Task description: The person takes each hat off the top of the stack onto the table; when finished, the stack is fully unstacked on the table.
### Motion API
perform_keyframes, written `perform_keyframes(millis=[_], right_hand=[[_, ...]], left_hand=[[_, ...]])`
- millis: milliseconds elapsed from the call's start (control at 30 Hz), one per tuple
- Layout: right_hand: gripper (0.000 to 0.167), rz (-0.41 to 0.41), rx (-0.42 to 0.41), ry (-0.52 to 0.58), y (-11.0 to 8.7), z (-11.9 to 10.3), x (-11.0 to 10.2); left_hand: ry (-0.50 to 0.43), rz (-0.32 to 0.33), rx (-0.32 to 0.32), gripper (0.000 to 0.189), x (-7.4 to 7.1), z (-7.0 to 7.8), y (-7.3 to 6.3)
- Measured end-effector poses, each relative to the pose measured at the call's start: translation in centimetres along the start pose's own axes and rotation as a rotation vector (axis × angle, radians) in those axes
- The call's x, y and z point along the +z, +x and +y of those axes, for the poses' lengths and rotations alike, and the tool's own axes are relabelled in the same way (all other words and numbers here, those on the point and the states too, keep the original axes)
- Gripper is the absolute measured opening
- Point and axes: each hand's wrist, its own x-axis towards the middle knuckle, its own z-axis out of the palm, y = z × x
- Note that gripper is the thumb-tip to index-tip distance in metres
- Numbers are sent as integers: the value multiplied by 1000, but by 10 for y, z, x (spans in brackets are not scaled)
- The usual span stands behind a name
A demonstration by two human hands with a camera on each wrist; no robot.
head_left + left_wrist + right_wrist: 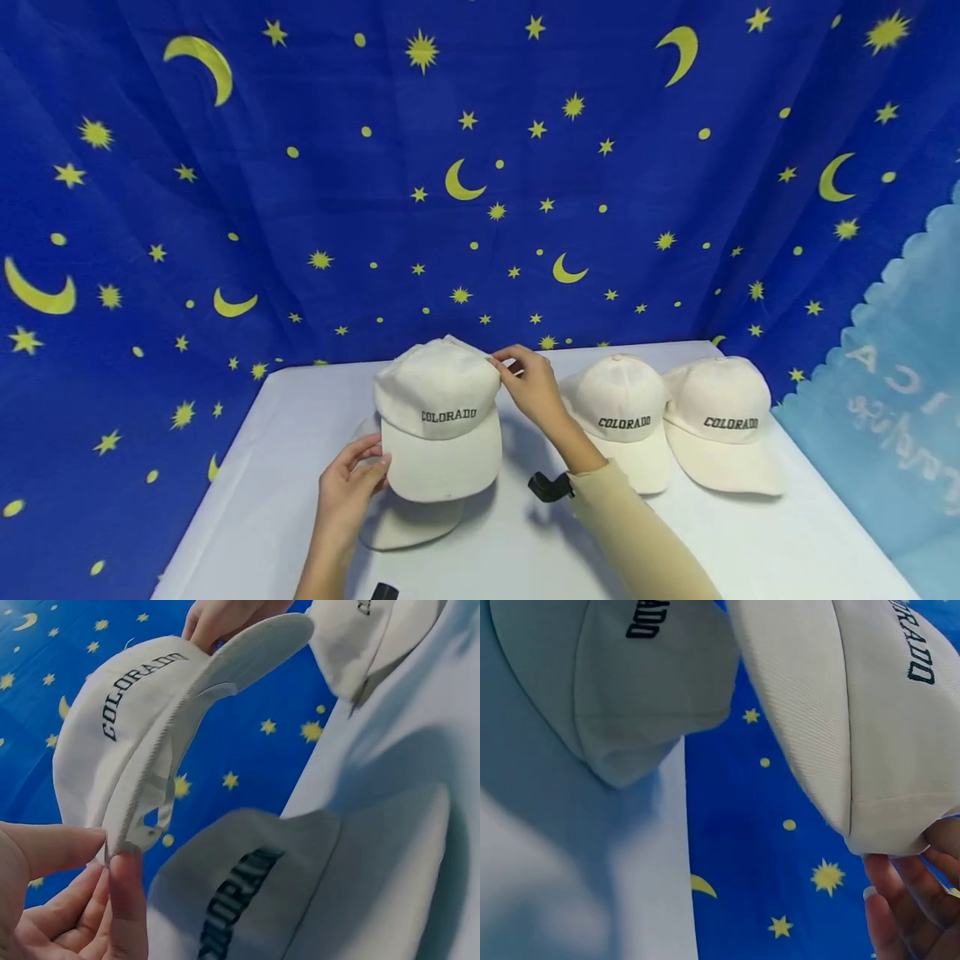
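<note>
A white baseball cap (438, 392) with COLORADO in dark letters is held up over the table, its brim toward me. My left hand (349, 483) pinches it at the brim's side edge, thumb and forefinger meeting there in the left wrist view. On the other side, my right hand (531, 385) pinches the crown's lower edge toward the back. Below the raised cap sits a second white cap (247, 892), also lettered COLORADO; in the head view mostly its brim (412, 523) shows, the rest hidden behind the raised one.
Two more white COLORADO caps, one (618, 400) nearer the middle and one (723, 408) farther right, stand side by side, brims toward me. All rest on a white-covered table (262, 500). A blue star-and-moon cloth (420, 108) hangs behind; a light-blue cloth (900, 400) hangs at right.
</note>
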Motion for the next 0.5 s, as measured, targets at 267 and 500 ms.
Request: perform_keyframes(millis=[267,500], right_hand=[[12,58,15,46,-4,9,-18],[14,74,36,73,-5,16,-32]], left_hand=[[-34,-11,28,42,22,-3,-1],[-23,-24,36,44,38,-9,-2]])
